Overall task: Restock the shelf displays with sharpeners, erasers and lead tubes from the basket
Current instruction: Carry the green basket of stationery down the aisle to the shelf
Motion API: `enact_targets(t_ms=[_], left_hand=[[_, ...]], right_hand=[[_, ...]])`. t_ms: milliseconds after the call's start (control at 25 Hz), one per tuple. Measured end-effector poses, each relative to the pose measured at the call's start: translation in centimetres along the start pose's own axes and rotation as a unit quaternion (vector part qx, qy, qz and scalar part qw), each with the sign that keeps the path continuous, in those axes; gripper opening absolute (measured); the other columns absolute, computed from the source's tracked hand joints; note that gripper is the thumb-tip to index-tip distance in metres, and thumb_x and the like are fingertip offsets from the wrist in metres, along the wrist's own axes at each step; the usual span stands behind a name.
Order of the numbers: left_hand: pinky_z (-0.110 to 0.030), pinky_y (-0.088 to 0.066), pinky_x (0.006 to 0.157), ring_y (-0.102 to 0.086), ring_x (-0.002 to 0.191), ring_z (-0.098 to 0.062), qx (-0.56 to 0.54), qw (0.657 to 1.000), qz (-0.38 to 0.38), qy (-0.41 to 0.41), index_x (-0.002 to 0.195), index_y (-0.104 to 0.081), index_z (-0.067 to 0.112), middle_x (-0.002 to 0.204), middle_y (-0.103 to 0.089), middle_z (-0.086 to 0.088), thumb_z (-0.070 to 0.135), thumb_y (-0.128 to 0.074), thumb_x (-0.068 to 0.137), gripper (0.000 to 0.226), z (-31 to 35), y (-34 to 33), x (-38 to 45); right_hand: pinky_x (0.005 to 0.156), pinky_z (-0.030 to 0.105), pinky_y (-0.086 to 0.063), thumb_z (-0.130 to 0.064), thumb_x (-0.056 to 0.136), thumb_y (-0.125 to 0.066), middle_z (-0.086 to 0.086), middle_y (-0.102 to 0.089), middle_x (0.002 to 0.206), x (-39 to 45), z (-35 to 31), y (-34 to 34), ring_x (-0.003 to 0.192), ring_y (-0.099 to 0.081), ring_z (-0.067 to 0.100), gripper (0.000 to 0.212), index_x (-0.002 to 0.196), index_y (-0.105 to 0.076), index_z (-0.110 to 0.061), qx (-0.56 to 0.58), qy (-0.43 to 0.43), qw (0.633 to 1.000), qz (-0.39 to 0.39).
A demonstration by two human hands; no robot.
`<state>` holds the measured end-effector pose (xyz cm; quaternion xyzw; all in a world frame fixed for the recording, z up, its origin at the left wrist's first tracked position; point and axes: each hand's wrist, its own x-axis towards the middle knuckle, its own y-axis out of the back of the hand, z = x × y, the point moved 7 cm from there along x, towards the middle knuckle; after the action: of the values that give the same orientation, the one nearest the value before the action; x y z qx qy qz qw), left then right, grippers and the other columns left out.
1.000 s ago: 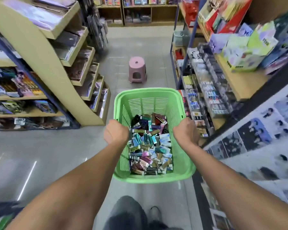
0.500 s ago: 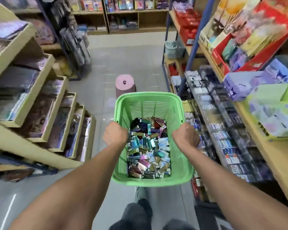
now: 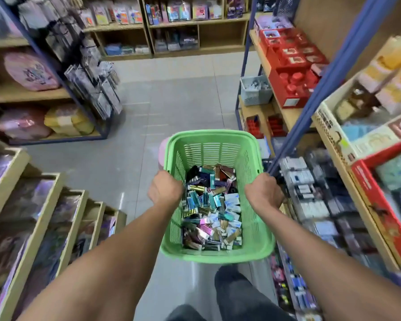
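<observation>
I carry a green plastic basket (image 3: 214,140) in front of me over the aisle floor. My left hand (image 3: 163,189) grips its left rim and my right hand (image 3: 263,194) grips its right rim. Inside lies a heap of small colourful stationery packs (image 3: 212,209), shiny blue, pink, gold and white. To my right runs a slanted shelf display (image 3: 310,198) of small packaged items in rows, blurred.
A pink stool (image 3: 161,151) stands on the floor just behind the basket's left corner. Tiered wooden racks (image 3: 44,218) line the left. A blue shelf post (image 3: 310,107) and red boxes (image 3: 292,72) are at right. A grey bin (image 3: 255,90) sits on a lower shelf.
I have walked forward along the aisle with the basket; the pink stool is now nearly under its far edge, and the back shelves are closer. Both hands keep their grip.
</observation>
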<state>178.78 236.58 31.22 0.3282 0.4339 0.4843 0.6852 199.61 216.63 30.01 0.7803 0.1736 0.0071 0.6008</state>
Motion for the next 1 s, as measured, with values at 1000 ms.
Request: enact_targets(t_ms=[1000], left_hand=[[-0.032,-0.050,0.062,-0.061,0.073,-0.021,0.120,0.975,-0.143,-0.121,0.076,-0.052,0.011,0.070,-0.056,-0.001,0.013,-0.065,0.089,0.018,37.1,-11.6,46.2]], right_hand=[[0.071,0.042,-0.059,-0.014,0.084,-0.065,0.013,-0.069,0.095,47.6,-21.3,-4.7,0.082,-0.068,0.031,0.020,0.102,-0.066,-0.005,-0.026,-0.163,0.986,-0.010]])
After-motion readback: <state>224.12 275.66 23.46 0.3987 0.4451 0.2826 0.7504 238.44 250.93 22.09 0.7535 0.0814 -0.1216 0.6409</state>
